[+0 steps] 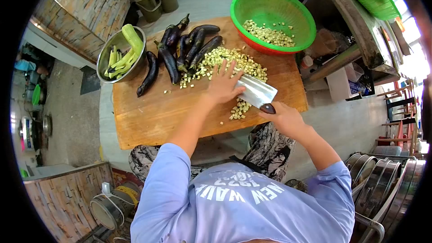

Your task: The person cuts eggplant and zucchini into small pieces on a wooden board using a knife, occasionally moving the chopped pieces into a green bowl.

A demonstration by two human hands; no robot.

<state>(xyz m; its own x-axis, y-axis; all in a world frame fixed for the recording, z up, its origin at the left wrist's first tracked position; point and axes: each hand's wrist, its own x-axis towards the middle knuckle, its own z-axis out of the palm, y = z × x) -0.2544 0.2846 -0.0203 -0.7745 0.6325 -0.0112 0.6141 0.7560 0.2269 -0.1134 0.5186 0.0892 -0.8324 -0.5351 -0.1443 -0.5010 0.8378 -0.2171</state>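
Observation:
My right hand (284,118) is closed round the dark handle of a cleaver (257,91), whose broad blade lies over the wooden board (148,119). With fingers spread, my left hand (221,83) rests against a heap of pale diced eggplant (240,61), its thumb right at the blade's near end. A smaller pile of cubes (240,109) lies on the near side of the blade. Whole dark eggplants (170,63) are bunched beyond my left hand, and a single eggplant (148,75) lies apart at the left.
A metal bowl (143,47) with pale green peeled vegetables stands at the board's left. At the far right corner, a green basket (310,24) holds more cubes. Two thermos flasks (148,4) stand on the floor behind. A wooden bench (351,0) is at the right.

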